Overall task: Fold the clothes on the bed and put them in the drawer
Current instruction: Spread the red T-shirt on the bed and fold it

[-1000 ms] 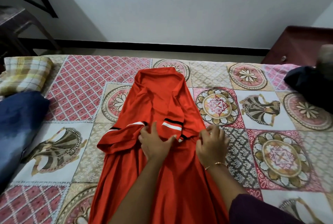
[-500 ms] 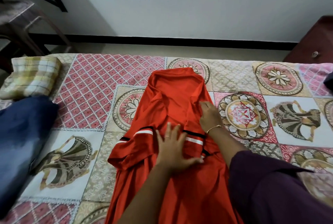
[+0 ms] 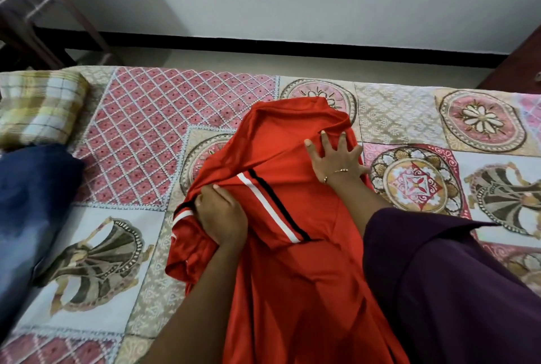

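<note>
From the head camera, one red shirt [image 3: 281, 217] lies lengthwise on the patterned bed cover [image 3: 175, 118], with one checked pillow [image 3: 38, 109] and one dark blue bundle of cloth [image 3: 29, 202] at the left edge. The shirt is glossy red, its sleeves folded inward — each cuff banded in white and black. The left hand [image 3: 221, 214] curls its fingers round the left sleeve fabric, gripping it, while the right hand [image 3: 336, 159] presses flat with spread fingers near the collar.
</note>
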The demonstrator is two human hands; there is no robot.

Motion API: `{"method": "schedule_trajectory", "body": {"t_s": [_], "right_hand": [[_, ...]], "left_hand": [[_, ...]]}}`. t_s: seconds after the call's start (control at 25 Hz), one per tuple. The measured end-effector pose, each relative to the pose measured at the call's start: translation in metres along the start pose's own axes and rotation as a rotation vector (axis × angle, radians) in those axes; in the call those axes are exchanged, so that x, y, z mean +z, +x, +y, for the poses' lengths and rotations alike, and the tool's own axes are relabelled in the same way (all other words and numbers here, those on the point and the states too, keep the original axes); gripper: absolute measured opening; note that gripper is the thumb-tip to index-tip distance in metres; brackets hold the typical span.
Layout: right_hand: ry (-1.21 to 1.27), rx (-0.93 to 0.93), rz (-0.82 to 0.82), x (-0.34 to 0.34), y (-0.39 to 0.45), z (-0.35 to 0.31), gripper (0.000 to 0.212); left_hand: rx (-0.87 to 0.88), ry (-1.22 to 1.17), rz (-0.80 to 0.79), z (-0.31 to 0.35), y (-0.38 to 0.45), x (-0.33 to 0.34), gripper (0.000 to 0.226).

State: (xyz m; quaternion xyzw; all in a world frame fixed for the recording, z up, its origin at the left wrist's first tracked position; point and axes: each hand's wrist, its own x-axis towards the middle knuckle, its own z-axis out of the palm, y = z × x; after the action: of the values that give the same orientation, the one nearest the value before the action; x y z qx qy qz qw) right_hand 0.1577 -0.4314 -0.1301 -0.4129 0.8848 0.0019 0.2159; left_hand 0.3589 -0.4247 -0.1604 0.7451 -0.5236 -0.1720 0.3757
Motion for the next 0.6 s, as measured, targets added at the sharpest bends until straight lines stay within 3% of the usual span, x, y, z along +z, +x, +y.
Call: {"method": "schedule_trajectory", "body": {"t_s": [0.12,0.24,0.4,0.6], "right_hand": [[-0.08,0.046,0.015,0.006,0.007,-0.001,0.078],[-0.164,0.045,0.068,0.014,0.007,0.001,0.079],[-0.085,0.001,0.124,0.015,-0.002,0.008,0.076],[0.083,-0.233,0.298,0.047,-0.056,0.035,0.07]], "left_hand": [[-0.066,0.085,-0.017,0.001,-0.005,-0.003,0.046],[-0.016,0.156,-0.166,-0.001,-0.011,-0.006,0.055],[0.134,0.291,-0.257,-0.012,-0.01,-0.014,0.045],[0.437,0.294,-0.249,-0.027,-0.051,-0.03,0.043]]}}
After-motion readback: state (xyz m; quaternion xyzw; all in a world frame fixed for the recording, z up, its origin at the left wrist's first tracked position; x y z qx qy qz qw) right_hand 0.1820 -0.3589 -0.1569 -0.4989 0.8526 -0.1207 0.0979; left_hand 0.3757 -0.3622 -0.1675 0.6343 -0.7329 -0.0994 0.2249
